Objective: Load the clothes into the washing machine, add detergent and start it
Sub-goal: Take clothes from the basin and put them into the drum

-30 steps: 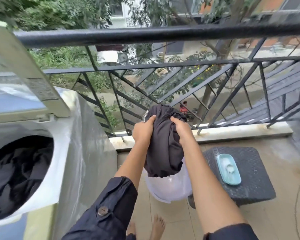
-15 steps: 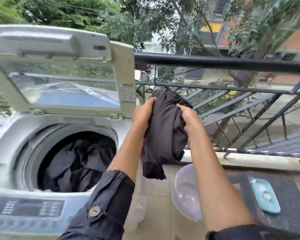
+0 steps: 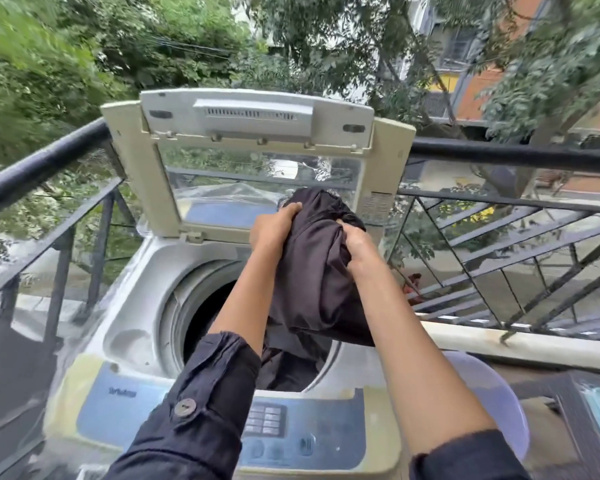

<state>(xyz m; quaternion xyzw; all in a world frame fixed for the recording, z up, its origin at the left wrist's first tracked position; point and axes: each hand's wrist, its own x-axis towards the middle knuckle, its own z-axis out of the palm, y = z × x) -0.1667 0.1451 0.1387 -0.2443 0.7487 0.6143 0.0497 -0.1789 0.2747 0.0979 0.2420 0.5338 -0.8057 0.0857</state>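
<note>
Drum opening [image 3: 201, 320] clear at left; raised lid [image 3: 257, 161] blocks behind.

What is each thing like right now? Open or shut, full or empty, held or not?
Lid: open, tipped up.
Drum: partly filled with dark clothes.
Garment: bunched, held above the drum.
Left hand: grips the garment.
Right hand: grips the garment.
Basin: beside the washer, mostly hidden behind the right arm.
</note>
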